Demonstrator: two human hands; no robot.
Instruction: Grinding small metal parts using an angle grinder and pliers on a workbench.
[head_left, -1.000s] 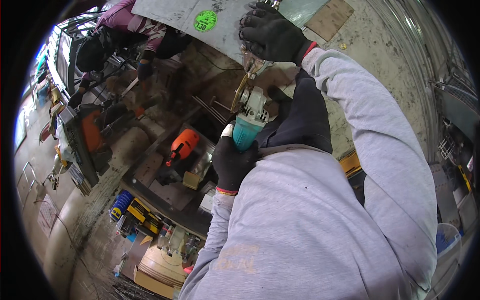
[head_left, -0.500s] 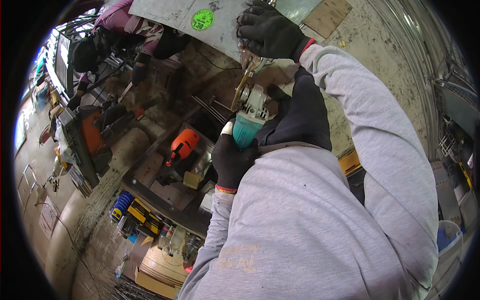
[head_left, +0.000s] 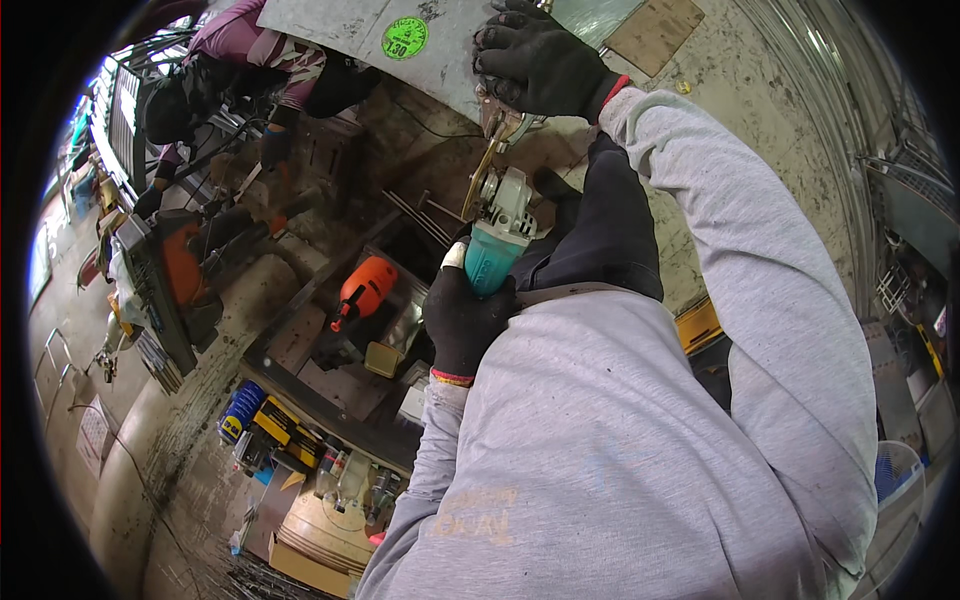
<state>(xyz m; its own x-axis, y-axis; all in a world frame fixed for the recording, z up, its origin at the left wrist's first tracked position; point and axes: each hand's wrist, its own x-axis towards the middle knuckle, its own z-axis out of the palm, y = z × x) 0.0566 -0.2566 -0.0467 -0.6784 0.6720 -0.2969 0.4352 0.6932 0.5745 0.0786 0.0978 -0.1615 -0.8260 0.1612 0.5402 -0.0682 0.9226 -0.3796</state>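
My left hand (head_left: pixel 462 318), in a black glove, grips the teal body of an angle grinder (head_left: pixel 497 238) whose disc (head_left: pixel 478 183) points up and away. My right hand (head_left: pixel 535 62), also in a black glove, is closed around a small metal tool (head_left: pixel 505 125) at the grinder's head, right above the disc. Both arms wear grey sleeves. A grey metal sheet (head_left: pixel 330 25) with a round green sticker (head_left: pixel 404 38) lies just beyond the right hand.
An orange power tool (head_left: pixel 364 289) lies in a metal tray (head_left: pixel 300 340) below the grinder. Another person (head_left: pixel 250 60) in a pink top crouches at the upper left among machines. Cans and boxes (head_left: pixel 270 425) crowd the lower left. Concrete floor (head_left: pixel 760 90) spreads to the right.
The right hand has shifted slightly up and left on the tool at the grinder's head. The left hand keeps the grinder in about the same place.
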